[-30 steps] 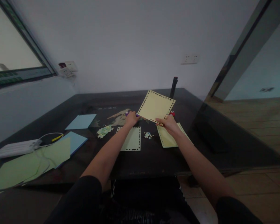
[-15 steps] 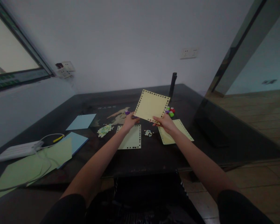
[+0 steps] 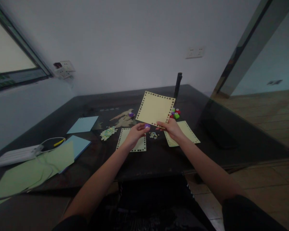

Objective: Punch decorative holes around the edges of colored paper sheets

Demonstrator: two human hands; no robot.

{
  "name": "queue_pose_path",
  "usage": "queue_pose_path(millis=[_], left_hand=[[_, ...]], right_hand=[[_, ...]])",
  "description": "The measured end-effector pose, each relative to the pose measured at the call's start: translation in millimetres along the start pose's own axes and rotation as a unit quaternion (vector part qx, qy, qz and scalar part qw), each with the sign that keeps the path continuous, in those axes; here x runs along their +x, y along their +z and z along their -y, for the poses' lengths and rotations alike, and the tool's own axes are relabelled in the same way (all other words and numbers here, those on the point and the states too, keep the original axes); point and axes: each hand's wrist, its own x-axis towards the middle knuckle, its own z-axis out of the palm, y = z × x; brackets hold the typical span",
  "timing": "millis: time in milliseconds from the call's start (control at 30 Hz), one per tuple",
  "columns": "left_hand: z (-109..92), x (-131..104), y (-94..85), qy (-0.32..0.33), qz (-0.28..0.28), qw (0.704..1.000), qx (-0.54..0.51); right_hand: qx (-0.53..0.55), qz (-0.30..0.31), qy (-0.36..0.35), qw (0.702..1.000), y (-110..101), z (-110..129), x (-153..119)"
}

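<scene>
My right hand (image 3: 172, 128) grips the lower right corner of a yellow paper sheet (image 3: 156, 108), held up and tilted above the table. Small shapes are cut out along the sheet's edges. Between the fingers of my left hand (image 3: 133, 136) is a small purple craft punch (image 3: 147, 126), just below the sheet's lower edge. Under my left hand lies a pale green sheet (image 3: 138, 146) with a cut-out border. Another yellow sheet (image 3: 188, 133) rests under my right forearm. Paper cutouts (image 3: 153, 135) are scattered between these two.
Several coloured punches (image 3: 177, 115) stand behind my right hand, and a purple punch (image 3: 131, 114) sits farther left. A larger heap of cutouts (image 3: 108, 132), blue paper (image 3: 83, 125), green sheets (image 3: 50, 160) and a white power strip (image 3: 16, 155) with cables lie left. A black upright object (image 3: 178, 85) stands at the back.
My left hand has come down and slightly toward me, away from the raised sheet's lower left corner, and the purple punch in it now shows. My right hand still holds the sheet.
</scene>
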Motion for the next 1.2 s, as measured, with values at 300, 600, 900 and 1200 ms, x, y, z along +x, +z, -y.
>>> queue_pose_path(millis=[300,600,900,1200], left_hand=[[-2.8,-9.5,8.3,0.017,0.001,1.000,-0.012],[-4.0,-10.1,9.5,0.048,0.002,0.998,-0.026],[0.0,-8.1,9.3,0.054,0.001,0.998,-0.019],[4.6,-6.1,9.5,0.045,0.000,0.997,-0.059]], right_hand=[[0.016,0.002,0.015,1.000,-2.7,-2.7,0.0],[-0.031,0.005,-0.021,0.999,-0.1,-2.7,-0.3],[-0.031,0.002,-0.023,0.999,2.4,0.1,-3.8],[0.011,0.021,-0.027,0.999,4.2,-3.3,-4.8]])
